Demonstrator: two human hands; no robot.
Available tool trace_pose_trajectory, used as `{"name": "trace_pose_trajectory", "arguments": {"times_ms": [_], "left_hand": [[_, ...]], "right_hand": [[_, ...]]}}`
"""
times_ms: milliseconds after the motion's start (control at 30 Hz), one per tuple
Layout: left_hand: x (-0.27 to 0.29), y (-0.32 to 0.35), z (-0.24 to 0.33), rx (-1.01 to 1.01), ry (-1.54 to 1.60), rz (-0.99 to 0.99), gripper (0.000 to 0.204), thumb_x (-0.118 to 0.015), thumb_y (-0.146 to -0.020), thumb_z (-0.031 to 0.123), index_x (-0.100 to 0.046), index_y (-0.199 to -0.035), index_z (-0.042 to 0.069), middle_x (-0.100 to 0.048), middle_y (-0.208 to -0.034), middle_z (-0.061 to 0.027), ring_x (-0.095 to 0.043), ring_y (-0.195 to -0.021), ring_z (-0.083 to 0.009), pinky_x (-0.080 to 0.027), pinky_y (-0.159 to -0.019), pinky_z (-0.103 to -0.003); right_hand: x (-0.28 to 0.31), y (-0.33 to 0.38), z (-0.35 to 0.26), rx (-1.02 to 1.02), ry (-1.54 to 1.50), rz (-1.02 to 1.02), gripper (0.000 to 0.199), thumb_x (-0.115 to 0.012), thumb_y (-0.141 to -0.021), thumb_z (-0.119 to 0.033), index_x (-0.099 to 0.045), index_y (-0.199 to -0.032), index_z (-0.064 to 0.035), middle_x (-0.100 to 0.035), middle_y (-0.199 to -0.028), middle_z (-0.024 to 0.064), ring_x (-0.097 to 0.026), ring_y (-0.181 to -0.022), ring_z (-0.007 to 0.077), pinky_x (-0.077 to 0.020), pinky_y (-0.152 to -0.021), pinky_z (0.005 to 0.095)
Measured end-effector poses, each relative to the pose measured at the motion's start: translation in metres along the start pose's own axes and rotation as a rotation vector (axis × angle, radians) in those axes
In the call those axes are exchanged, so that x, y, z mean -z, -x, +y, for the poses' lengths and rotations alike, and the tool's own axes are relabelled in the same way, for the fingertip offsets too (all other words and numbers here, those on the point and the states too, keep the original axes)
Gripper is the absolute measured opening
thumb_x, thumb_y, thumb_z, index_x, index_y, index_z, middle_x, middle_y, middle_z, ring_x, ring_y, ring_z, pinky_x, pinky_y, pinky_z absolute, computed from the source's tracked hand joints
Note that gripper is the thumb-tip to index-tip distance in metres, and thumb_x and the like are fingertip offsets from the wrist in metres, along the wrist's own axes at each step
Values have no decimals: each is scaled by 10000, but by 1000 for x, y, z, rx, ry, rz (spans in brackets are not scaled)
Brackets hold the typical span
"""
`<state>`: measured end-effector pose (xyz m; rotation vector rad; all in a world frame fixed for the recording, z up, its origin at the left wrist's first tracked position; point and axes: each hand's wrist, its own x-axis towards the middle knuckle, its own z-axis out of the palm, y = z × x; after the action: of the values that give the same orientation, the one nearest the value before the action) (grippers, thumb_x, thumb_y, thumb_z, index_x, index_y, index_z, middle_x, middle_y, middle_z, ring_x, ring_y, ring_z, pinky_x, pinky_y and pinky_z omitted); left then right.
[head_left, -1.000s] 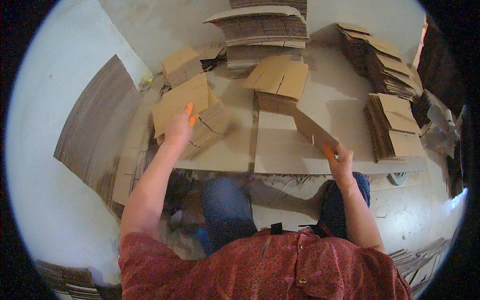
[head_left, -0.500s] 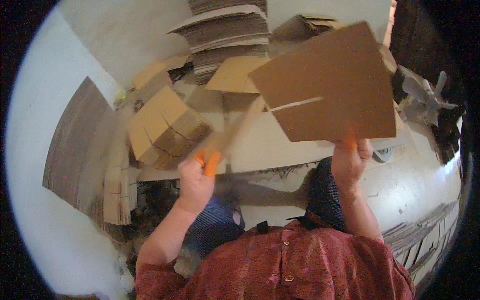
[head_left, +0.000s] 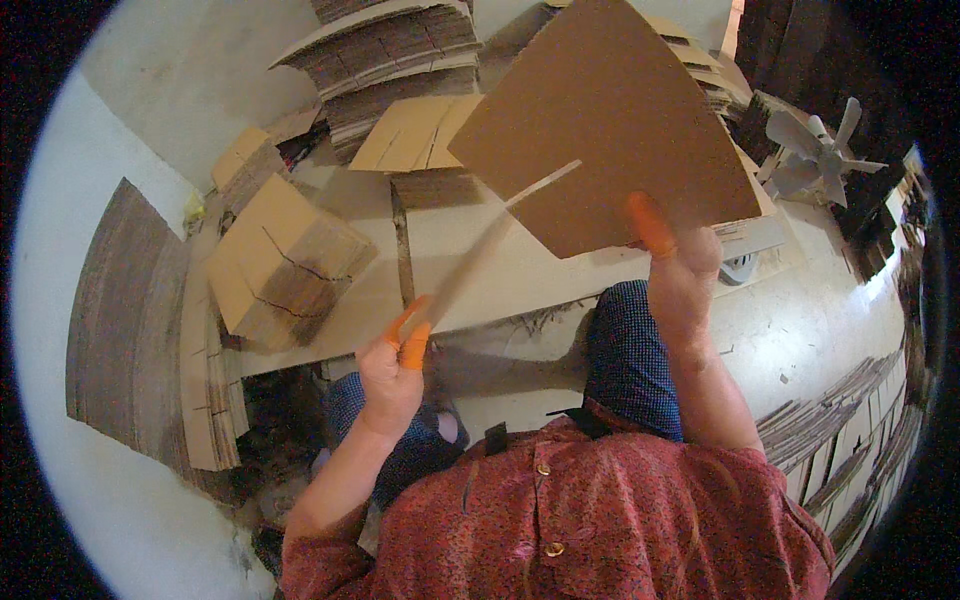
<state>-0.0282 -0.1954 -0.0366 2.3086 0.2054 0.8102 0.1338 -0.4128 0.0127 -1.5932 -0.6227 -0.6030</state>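
One slotted cardboard sheet hangs at one o'clock, its lower edge pinched by the right hand's fingers. Blurred, an edge-on cardboard piece slants toward its slot from the left hand's closed fingers, eight o'clock — contact unclear. Skewed alignment could crease either.

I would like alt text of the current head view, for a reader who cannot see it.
A person's right hand holds up a slotted brown cardboard sheet, while the left hand grips a cardboard piece seen edge-on. Cardboard stacks lie on a pale table; fan blades show at right.
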Motion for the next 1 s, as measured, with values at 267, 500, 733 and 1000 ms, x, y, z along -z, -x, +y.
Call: {"name": "trace_pose_trajectory", "arguments": {"times_ms": [267, 500, 733, 1000], "left_hand": [[-10, 6, -2, -101, 115, -49, 237, -571, -841, 61, -604, -1066, -5, -641, -784, -88, -559, -630, -116, -446, -589, -237], [-15, 10, -10, 11, -4, -2, 171, -589, -840, 88, -611, -960, -32, -628, -752, -90, -553, -625, -119, -444, -591, -246], [-12, -2, -15, 679, 398, 82, 172, -565, -872, 154, -599, -920, -7, -610, -870, -22, -529, -766, -94, -433, -707, -242], [-25, -3, -21, 489, 540, 240, 149, -550, -883, 130, -590, -867, -13, -595, -826, -1, -485, -728, -57, -409, -652, -206]], "right_hand": [[-19, 22, 41, -162, -28, -394, 165, -588, -847, -112, -608, -880, 48, -592, -665, 60, -455, -604, 72, -396, -536, 233], [-30, 42, 65, -202, 87, -458, 132, -609, -830, -114, -607, -854, 16, -570, -637, 68, -493, -534, 133, -402, -491, 278], [-25, 36, 65, -33, 187, -394, 114, -596, -832, -94, -611, -859, 15, -578, -649, 84, -505, -545, 190, -413, -512, 292], [-36, 17, 47, 14, 152, -313, 234, -632, -801, -153, -595, -639, 11, -528, -548, 212, -499, -455, 365, -388, -419, 384]]}}
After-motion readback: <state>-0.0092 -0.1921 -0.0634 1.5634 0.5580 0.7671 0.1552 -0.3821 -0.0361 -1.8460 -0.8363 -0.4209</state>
